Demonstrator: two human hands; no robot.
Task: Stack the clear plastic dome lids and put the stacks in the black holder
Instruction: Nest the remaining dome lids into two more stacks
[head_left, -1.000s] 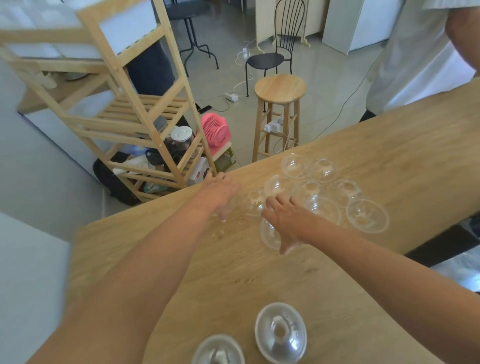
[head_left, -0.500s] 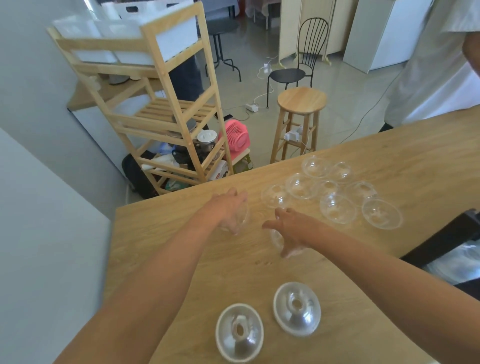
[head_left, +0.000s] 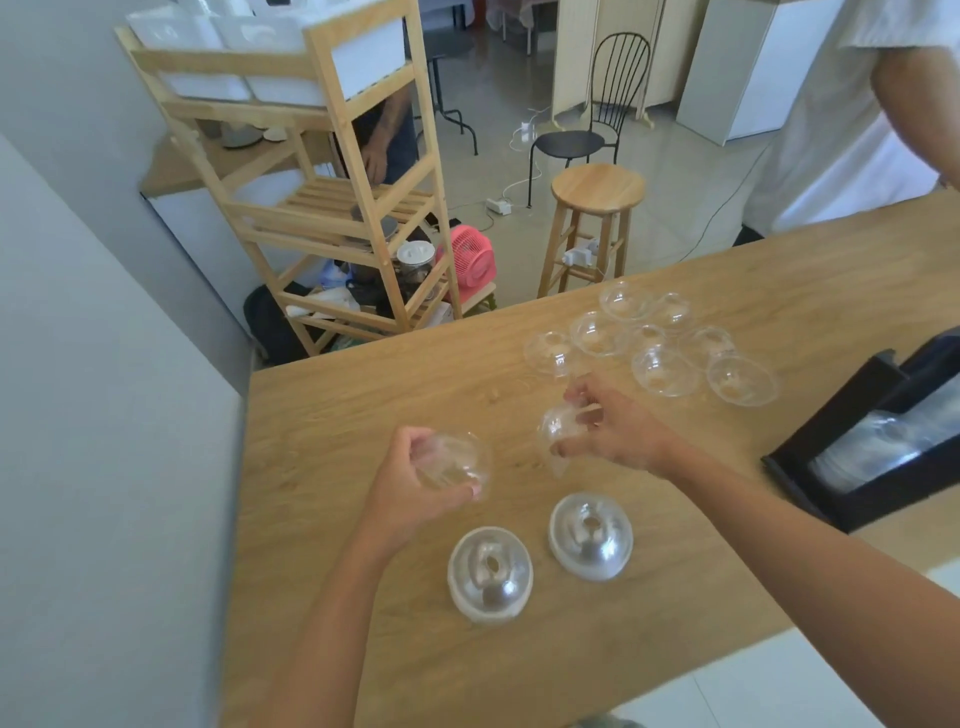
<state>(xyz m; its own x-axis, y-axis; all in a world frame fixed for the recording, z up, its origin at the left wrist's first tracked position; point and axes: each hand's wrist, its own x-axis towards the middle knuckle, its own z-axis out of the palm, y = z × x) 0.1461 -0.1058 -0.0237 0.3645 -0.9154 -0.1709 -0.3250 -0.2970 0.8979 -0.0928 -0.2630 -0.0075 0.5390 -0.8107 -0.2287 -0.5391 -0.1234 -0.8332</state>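
Holding one clear plastic dome lid in each hand above the light wooden counter (head_left: 332, 415), ready for nesting.

The left hand (head_left: 405, 483) has its fingers curled round a clear dome lid (head_left: 457, 462), which is tilted. The right hand (head_left: 618, 436) pinches a second clear dome lid (head_left: 558, 434) between thumb and fingers, turned on edge. Both lids are off the counter and near each other, apparently so that one can be set into the other. Two short nested stacks (head_left: 490, 574) stand dome up just nearer the person, side by side and not touching, probably parked there to be built up. A group of loose single lids (head_left: 662, 371) lies beyond the hands, rims up, several touching. The black holder (head_left: 810, 467) sits at the counter's right edge with clear lids already inside, within reach of the right hand for loading.
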